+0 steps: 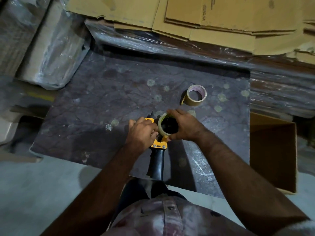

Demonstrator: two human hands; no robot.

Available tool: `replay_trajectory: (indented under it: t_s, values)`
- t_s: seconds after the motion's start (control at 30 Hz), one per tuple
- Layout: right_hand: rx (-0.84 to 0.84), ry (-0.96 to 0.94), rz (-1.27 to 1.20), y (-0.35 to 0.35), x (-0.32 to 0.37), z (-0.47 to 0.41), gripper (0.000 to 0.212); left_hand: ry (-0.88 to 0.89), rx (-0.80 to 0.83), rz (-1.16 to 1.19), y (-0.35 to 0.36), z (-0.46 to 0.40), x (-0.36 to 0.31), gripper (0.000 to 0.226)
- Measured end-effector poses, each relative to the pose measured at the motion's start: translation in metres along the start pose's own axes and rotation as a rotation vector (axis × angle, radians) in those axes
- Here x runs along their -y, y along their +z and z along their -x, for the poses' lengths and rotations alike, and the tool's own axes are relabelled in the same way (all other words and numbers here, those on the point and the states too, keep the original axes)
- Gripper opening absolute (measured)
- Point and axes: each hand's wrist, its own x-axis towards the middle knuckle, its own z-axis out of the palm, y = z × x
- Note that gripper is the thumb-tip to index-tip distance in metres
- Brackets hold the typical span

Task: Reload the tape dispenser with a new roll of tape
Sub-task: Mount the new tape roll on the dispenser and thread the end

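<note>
Both hands, left hand (142,132) and right hand (183,126), clasp the glossy tape roll (164,124) on the yellow dispenser (159,145).

- Left hand (142,131): back turned up, fingers curled down and gripping, forearm reaching in from lower left.
- Right hand (185,126): fingers and thumb curved in a grasp, forearm stretched in from lower right.
- The two hands sit just beside each other.

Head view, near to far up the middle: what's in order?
Black handle → yellow dispenser frame → tape roll on the dispenser, right hand gripping it, left hand on the frame → brown tape roll lying on the mat → flattened cartons.
</note>
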Motion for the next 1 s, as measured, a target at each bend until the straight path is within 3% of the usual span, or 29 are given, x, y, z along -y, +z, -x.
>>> replay_trajectory:
  t_s: [0.13,0.27,0.5,0.57,0.63,0.73,1.0]
  values:
    - [0.005,0.036,-0.023,-0.002,0.0,-0.006,0.114,0.0,0.073,-0.116,-0.009,-0.008,-0.003,0.013]
    - [0.022,0.052,-0.032,-0.004,-0.002,-0.011,0.111,-0.112,0.132,-0.165,-0.015,-0.015,0.003,0.019]
    - [0.009,0.111,0.023,0.002,0.004,-0.01,0.114,0.04,0.034,-0.249,-0.013,-0.012,0.004,0.017]
    - [-0.012,0.133,0.03,0.007,0.006,-0.009,0.115,0.059,0.06,-0.121,-0.012,-0.015,0.011,0.033]
    - [-0.032,0.145,0.026,0.013,0.008,-0.007,0.116,0.083,0.117,0.007,-0.012,-0.016,0.014,0.063]
    - [-0.054,0.134,0.046,0.017,0.009,-0.005,0.117,0.068,0.209,0.064,-0.013,-0.02,0.01,0.089]
    - [0.008,0.143,0.081,0.011,0.011,-0.012,0.123,0.013,0.193,0.011,-0.009,-0.029,-0.002,0.097]
